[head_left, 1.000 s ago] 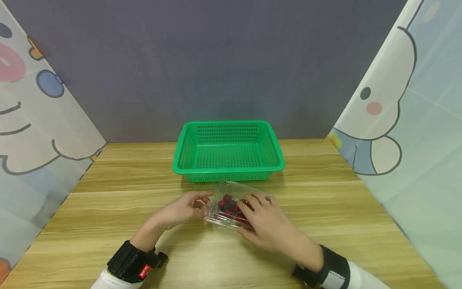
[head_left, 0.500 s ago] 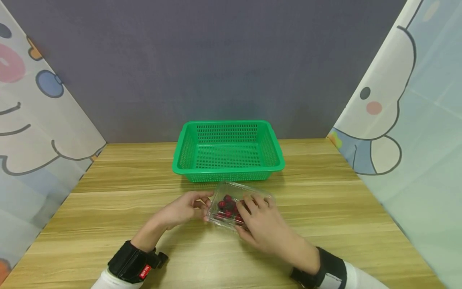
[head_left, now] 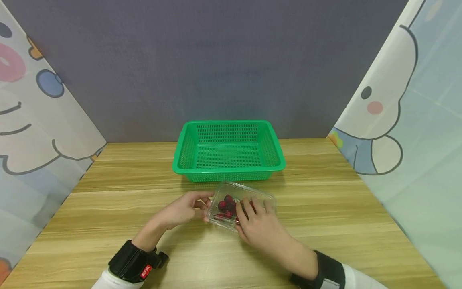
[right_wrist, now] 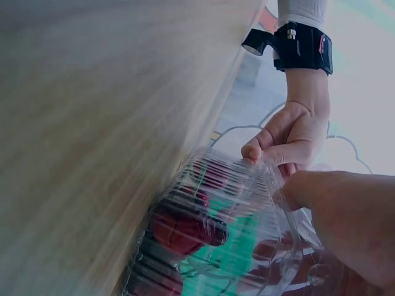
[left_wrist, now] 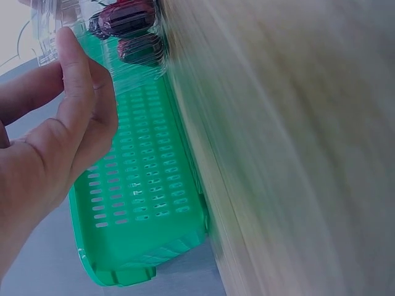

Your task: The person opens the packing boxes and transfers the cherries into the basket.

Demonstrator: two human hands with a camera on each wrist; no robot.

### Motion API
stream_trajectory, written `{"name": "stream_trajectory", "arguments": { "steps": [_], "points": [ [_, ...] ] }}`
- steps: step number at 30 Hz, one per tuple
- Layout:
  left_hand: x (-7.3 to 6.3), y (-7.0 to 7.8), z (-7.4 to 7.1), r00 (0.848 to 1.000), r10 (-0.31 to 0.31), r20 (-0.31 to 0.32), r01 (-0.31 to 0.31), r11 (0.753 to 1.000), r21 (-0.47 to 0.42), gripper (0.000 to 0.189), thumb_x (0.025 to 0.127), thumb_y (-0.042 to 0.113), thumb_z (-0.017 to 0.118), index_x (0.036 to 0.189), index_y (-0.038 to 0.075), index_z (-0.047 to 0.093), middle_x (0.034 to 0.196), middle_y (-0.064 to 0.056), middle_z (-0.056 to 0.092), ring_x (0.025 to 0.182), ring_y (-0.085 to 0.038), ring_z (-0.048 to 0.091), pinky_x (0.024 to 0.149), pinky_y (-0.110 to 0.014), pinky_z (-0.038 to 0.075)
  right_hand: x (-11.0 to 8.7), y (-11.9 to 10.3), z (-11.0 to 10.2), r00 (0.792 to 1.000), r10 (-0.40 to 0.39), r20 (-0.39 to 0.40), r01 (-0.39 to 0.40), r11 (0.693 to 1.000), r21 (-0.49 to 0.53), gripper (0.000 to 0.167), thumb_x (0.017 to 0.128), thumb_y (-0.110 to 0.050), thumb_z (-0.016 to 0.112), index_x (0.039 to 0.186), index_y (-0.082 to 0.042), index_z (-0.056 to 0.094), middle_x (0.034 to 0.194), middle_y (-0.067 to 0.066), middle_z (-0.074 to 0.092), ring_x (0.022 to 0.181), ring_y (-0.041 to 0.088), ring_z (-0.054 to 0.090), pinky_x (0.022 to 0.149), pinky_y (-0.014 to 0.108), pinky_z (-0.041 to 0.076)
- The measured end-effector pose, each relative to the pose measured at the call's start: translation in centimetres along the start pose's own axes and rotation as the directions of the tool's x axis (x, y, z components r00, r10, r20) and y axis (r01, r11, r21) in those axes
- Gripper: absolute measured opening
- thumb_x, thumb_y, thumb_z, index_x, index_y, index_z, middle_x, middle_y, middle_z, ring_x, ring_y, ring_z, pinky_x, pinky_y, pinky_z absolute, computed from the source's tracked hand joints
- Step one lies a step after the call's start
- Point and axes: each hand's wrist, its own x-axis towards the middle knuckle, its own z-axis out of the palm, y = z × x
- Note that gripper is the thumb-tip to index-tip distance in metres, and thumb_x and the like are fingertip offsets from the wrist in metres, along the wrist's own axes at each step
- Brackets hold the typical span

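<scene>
A clear plastic fruit box (head_left: 221, 192) with several dark red cherries (head_left: 227, 206) sits on the table in front of the green basket. At its left end, my left hand (head_left: 184, 210) pinches the edge between thumb and fingers; the left wrist view shows the thumb (left_wrist: 74, 68) against the plastic. My right hand (head_left: 261, 226) lies over the right part of the box, fingers bent down by the cherries. In the right wrist view, its fingers show through the ribbed clear wall (right_wrist: 216, 179). Whether they grip a cherry is hidden.
Just behind the box stands a green perforated basket (head_left: 229, 170) with nothing in it. A grey panel (head_left: 223, 68) rises behind the wooden table (head_left: 119, 180). Cartoon-printed panels (head_left: 390, 152) flank the table on both sides.
My right hand has shifted slightly left over the box, its fingers moving among or above the cherries. The left hand keeps its hold, and the basket has not moved.
</scene>
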Motion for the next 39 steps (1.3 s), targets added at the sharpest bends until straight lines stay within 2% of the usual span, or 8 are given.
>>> {"name": "stream_trajectory", "arguments": {
  "steps": [9,16,24,33,39],
  "points": [
    [0.0,-0.01,0.04,1.0,-0.004,-0.008,0.004,1.0,0.028,0.061,0.092,-0.019,0.055,0.148,-0.023,0.03,0.106,-0.02,0.053,0.096,-0.026,0.061,0.082,-0.039,0.061,-0.01,-0.18,0.07,1.0,0.002,-0.03,-0.001,1.0,0.015,0.045,0.093,-0.037,0.073,0.121,-0.001,0.072,0.117,0.02,0.071,0.104,0.038,0.07,0.076,0.054,0.061],
    [0.04,0.34,0.23,1.0,0.01,-0.006,-0.009,0.998,0.067,0.061,0.092,-0.019,0.056,0.148,-0.022,0.032,0.104,-0.019,0.056,0.094,-0.025,0.063,0.081,-0.037,0.06,-0.12,-0.03,-0.28,0.999,-0.032,0.03,0.032,0.999,0.006,0.037,0.097,-0.027,0.071,0.125,-0.003,0.07,0.121,0.021,0.07,0.106,0.039,0.07,0.076,0.054,0.061],
    [0.11,0.55,0.4,1.0,0.001,-0.006,-0.001,0.997,0.076,0.061,0.092,-0.018,0.057,0.148,-0.021,0.033,0.104,-0.022,0.057,0.093,-0.024,0.063,0.079,-0.034,0.06,0.14,0.04,-0.52,0.999,-0.036,0.029,0.036,0.999,0.022,0.039,0.095,-0.028,0.074,0.123,-0.001,0.071,0.12,0.021,0.07,0.103,0.037,0.072,0.074,0.051,0.062],
    [0.13,0.49,0.53,1.0,-0.002,-0.021,0.005,0.994,0.112,0.06,0.093,-0.017,0.057,0.148,-0.021,0.033,0.102,-0.017,0.057,0.091,-0.023,0.063,0.078,-0.035,0.06,0.2,0.03,-0.56,1.0,-0.007,0.017,0.006,0.998,0.056,0.04,0.094,-0.032,0.075,0.121,-0.002,0.073,0.119,0.02,0.071,0.101,0.035,0.073,0.073,0.051,0.062],
    [0.17,0.55,0.63,1.0,0.002,-0.022,0.0,0.994,0.11,0.06,0.092,-0.017,0.057,0.147,-0.022,0.033,0.103,-0.018,0.057,0.091,-0.023,0.063,0.078,-0.038,0.061,0.22,-0.02,-0.49,1.0,0.008,-0.016,-0.007,0.997,0.078,0.039,0.093,-0.03,0.077,0.119,-0.001,0.074,0.117,0.02,0.072,0.099,0.036,0.073,0.071,0.051,0.062]
  ]
}}
